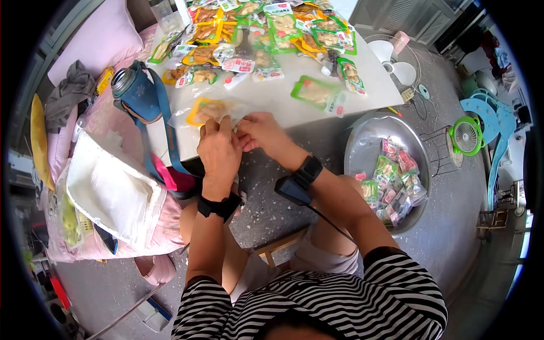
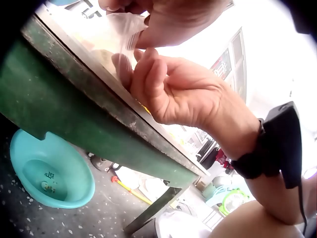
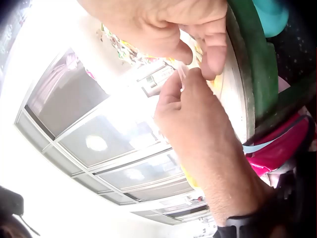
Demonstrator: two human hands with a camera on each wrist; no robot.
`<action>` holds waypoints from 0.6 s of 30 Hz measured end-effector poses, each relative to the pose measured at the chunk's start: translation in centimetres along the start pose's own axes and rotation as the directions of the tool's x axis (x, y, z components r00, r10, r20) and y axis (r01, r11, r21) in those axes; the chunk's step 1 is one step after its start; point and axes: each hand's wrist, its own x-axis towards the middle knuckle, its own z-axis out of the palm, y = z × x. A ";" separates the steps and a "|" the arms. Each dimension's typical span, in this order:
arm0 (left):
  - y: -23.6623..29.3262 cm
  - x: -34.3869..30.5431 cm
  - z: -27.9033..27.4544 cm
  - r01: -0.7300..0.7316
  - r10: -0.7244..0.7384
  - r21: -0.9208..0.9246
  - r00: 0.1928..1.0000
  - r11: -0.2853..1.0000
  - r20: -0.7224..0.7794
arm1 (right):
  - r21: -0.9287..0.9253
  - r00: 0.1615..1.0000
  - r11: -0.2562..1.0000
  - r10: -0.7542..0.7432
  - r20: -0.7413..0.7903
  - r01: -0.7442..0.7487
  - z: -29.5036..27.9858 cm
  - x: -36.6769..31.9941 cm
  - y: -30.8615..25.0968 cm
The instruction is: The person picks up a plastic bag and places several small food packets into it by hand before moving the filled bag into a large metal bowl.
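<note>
In the head view, a clear plastic bag with an orange-edged food packet inside lies at the table's near edge. My left hand pinches the bag's near edge, and my right hand pinches it close beside. The left wrist view has the clear bag between my left hand above and my right hand, its fingers curled. Seen from the right wrist, thumb and fingers of my left hand hold the bag's edge against my right hand.
Many food packets cover the table's far part; a green-edged packet lies right of my hands. A metal basin with packets stands at the right. At left are a blue flask and a white bag. A turquoise basin sits below.
</note>
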 end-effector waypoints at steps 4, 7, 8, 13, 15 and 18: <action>0.2 -0.4 0.0 -0.008 0.012 -0.052 0.997 0.999 0.076 | -0.149 0.996 0.988 -0.050 -0.072 0.038 0.4 1.3 1.5; 0.1 -0.5 0.3 -0.070 0.078 -0.108 0.994 0.992 0.076 | -0.245 0.977 0.965 -0.138 -0.165 0.095 1.3 1.7 1.9; 0.1 -0.4 0.3 -0.071 0.083 -0.169 0.994 0.983 0.066 | -0.175 0.967 0.978 -0.146 -0.211 0.110 1.6 1.8 2.0; 0.5 -0.2 -0.1 -0.121 0.114 -0.234 0.992 0.965 -0.045 | -0.166 0.962 0.974 -0.188 -0.200 0.156 1.3 2.6 2.3; 0.0 -0.1 -0.1 -0.063 0.057 -0.137 0.997 0.989 -0.049 | -0.343 0.995 0.938 -0.075 -0.062 0.049 0.6 1.3 -0.5; -1.0 0.1 0.0 -0.010 0.007 -0.067 0.999 0.998 -0.037 | -0.685 1.000 0.728 0.007 -0.030 -0.026 -2.0 -0.4 -5.5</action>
